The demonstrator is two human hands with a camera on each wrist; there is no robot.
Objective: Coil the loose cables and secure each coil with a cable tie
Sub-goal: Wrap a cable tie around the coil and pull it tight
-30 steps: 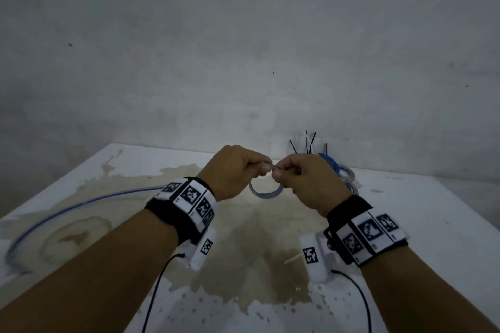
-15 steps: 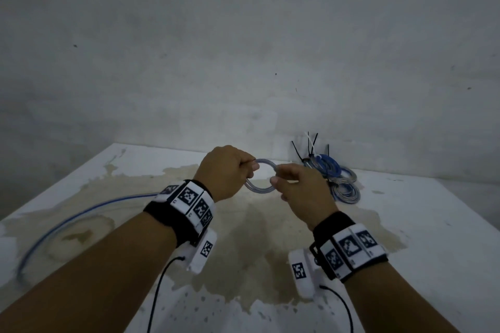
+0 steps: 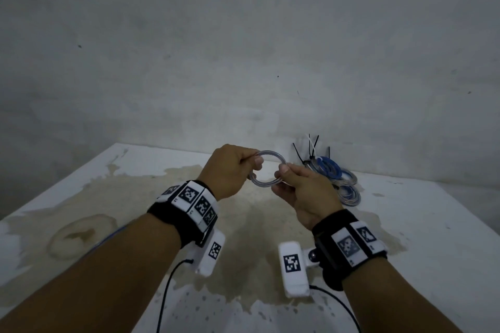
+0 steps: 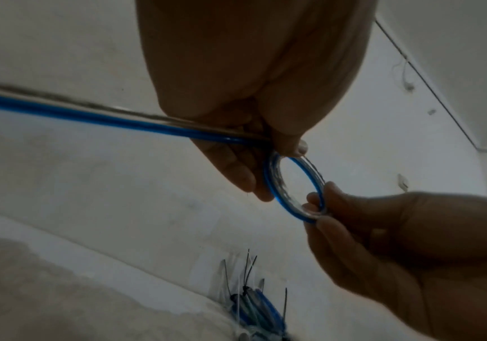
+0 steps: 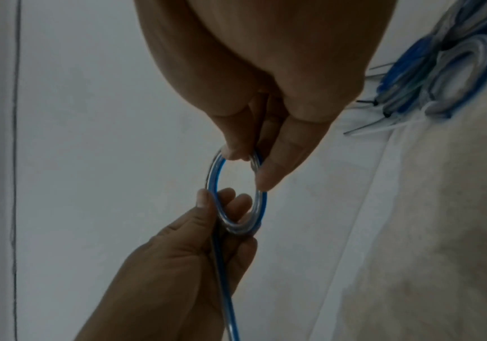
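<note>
Above the stained white table (image 3: 433, 224) I hold a small round coil (image 3: 267, 184) of clear-and-blue cable between both hands. My left hand (image 3: 230, 170) grips the coil's left side with curled fingers; the cable's loose length (image 4: 75, 115) runs out from this fist to the left. My right hand (image 3: 300, 184) pinches the right side of the coil (image 5: 258, 207) between thumb and fingertips. In the left wrist view the coil (image 4: 274, 191) shows as a ring of two or three turns.
A heap of finished blue and clear coils (image 3: 335, 178) with black and white cable ties (image 3: 311, 149) sticking up lies at the back right by the wall. A brown stain covers the table's middle. The table's left edge (image 3: 54, 184) drops off to a dark floor.
The hands have moved apart and the loop has turned upright and grown into a full ring. The loose cable on the left of the table has been drawn in towards my left arm.
</note>
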